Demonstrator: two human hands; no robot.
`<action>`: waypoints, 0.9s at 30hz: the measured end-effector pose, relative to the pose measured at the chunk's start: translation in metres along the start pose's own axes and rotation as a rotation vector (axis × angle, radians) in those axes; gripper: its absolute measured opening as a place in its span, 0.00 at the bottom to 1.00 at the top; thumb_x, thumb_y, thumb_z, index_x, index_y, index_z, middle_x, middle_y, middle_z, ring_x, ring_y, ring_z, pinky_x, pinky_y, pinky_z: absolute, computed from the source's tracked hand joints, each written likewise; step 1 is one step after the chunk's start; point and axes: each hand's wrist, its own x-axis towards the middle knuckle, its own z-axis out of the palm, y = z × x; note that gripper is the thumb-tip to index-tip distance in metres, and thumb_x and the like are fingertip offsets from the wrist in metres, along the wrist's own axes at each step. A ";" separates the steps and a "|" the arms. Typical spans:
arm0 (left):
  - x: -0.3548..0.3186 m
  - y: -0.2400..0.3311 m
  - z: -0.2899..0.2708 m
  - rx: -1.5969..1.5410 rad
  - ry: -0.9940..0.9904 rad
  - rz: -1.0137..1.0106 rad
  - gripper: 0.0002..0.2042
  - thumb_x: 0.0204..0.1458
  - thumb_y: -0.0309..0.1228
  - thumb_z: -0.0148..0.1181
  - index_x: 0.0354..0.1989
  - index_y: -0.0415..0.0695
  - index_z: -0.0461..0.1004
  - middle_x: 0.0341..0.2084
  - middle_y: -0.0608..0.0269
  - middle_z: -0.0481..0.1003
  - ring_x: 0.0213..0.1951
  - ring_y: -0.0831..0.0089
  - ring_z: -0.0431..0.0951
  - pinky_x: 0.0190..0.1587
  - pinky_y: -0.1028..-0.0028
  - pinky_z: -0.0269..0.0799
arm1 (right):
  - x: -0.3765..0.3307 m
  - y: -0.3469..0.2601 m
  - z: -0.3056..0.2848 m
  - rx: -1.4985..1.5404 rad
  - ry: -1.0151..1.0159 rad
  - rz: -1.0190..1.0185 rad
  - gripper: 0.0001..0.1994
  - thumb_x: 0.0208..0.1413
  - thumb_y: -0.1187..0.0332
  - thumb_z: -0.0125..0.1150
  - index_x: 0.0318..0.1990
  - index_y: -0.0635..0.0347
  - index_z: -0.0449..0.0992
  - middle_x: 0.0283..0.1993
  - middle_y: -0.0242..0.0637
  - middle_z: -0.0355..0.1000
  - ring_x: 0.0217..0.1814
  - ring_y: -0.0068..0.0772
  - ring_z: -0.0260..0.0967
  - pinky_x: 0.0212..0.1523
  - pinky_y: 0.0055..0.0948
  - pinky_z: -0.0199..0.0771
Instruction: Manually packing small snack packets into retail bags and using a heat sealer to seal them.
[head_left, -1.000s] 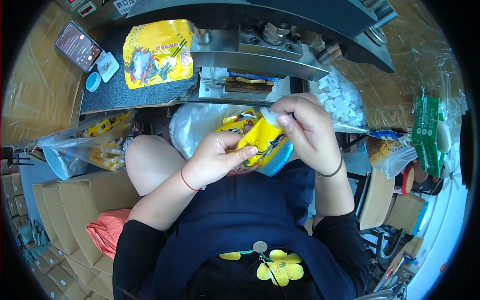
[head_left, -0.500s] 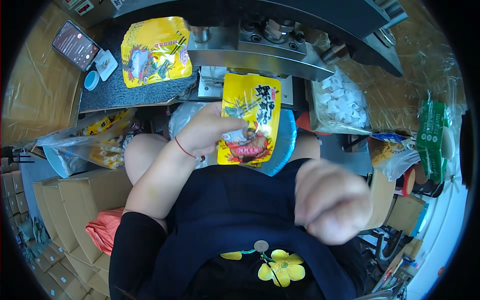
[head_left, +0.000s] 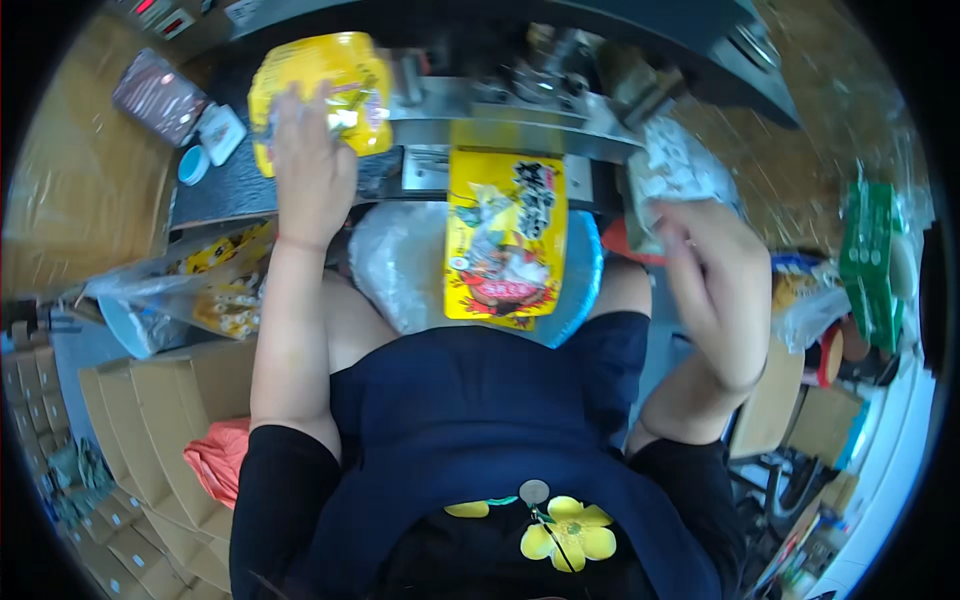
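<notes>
I am reaching my left hand point(head_left: 312, 170) forward onto a yellow printed pouch point(head_left: 312, 95) that is lying on the dark bench top point(head_left: 210, 190), just left of the grey sealing machine point(head_left: 520, 110). The fingers are lying spread and flat over the pouch's lower half, touching it rather than closing round it; no pinch is being made as yet. I am judging this pouch to be light, soft-walled and glossy, so likely to slide under a flat palm; the firmer hold is at a sealed edge or corner, not on the puffed middle, where the contents could be crushed. A second yellow pouch point(head_left: 505, 240) is hanging upright with its top edge at the machine's front and its lower end over my lap, with neither hand on it. My right hand point(head_left: 712, 275) is hovering near a clear bag of small white pieces point(head_left: 675, 165) at the right of the machine; the fingers are curled loosely, but motion blur is preventing me from telling whether they are holding anything. A clear bag of more yellow packs point(head_left: 205, 290) is resting at my left knee.
</notes>
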 end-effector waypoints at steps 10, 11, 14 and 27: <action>-0.079 0.014 -0.042 -0.170 -0.074 -0.102 0.14 0.56 0.21 0.55 0.51 0.40 0.77 0.44 0.49 0.79 0.47 0.50 0.78 0.49 0.64 0.73 | -0.005 0.129 0.065 -0.067 -0.038 0.095 0.11 0.56 0.77 0.58 0.46 0.62 0.78 0.43 0.49 0.74 0.44 0.56 0.73 0.44 0.42 0.74; -0.076 0.019 -0.045 -0.484 -0.151 -0.423 0.09 0.62 0.24 0.55 0.47 0.36 0.78 0.38 0.51 0.80 0.40 0.58 0.81 0.46 0.71 0.74 | -0.008 0.129 0.063 -0.104 0.044 0.061 0.10 0.58 0.77 0.57 0.47 0.63 0.77 0.42 0.47 0.74 0.42 0.51 0.74 0.42 0.39 0.74; -0.073 0.054 -0.051 -1.016 -0.329 -0.573 0.08 0.58 0.27 0.66 0.39 0.33 0.80 0.30 0.64 0.80 0.35 0.82 0.78 0.39 0.79 0.74 | -0.010 0.097 0.058 -0.027 0.179 0.153 0.09 0.62 0.76 0.55 0.48 0.63 0.75 0.40 0.43 0.74 0.40 0.40 0.74 0.41 0.33 0.73; -0.082 0.135 -0.027 -1.429 -0.801 -0.555 0.15 0.58 0.37 0.68 0.41 0.34 0.82 0.29 0.67 0.82 0.32 0.85 0.76 0.37 0.79 0.72 | 0.013 0.016 0.058 0.490 0.009 -0.133 0.06 0.60 0.76 0.60 0.43 0.64 0.78 0.41 0.40 0.76 0.41 0.34 0.74 0.42 0.30 0.73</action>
